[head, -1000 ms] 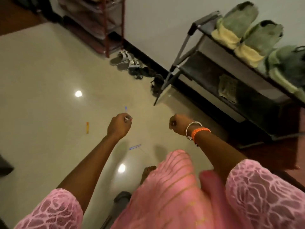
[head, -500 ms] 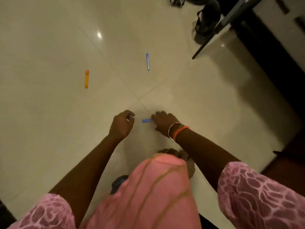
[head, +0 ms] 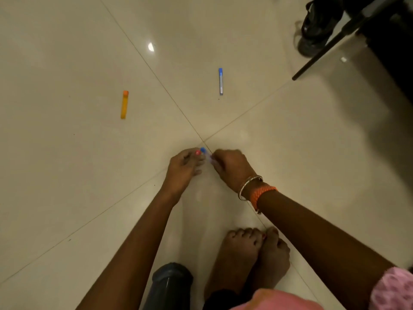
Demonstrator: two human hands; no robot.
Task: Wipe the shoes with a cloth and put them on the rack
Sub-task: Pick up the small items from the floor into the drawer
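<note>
Your two hands meet low over the tiled floor [head: 67, 175], just past the point where four tiles join. Your left hand [head: 184, 167] has its fingers curled, and a red-tipped piece and a blue-capped tube [head: 204, 153] show at its fingertips. Your right hand [head: 232, 167] reaches in from the right, its fingers bent onto the same small tube. Both hands seem to pinch it, though blur hides the exact grip. The tube's blue cap points up and left, away from you, and its long axis slants down toward your right hand.

Well apart from your hands, a blue tube [head: 220, 81] lies flat on the floor with its long axis running almost straight away from you, blue cap at the far end. To its left an orange tube [head: 124, 105] lies nearly parallel, cap also at the far end.

A dark shoe [head: 317, 25] sits at the top right beside the slanted black leg of the rack [head: 330, 45]. No cloth shows. Your bare feet [head: 252, 258] rest on the floor below your hands, with a dark cylinder [head: 169, 285] just to their left.
</note>
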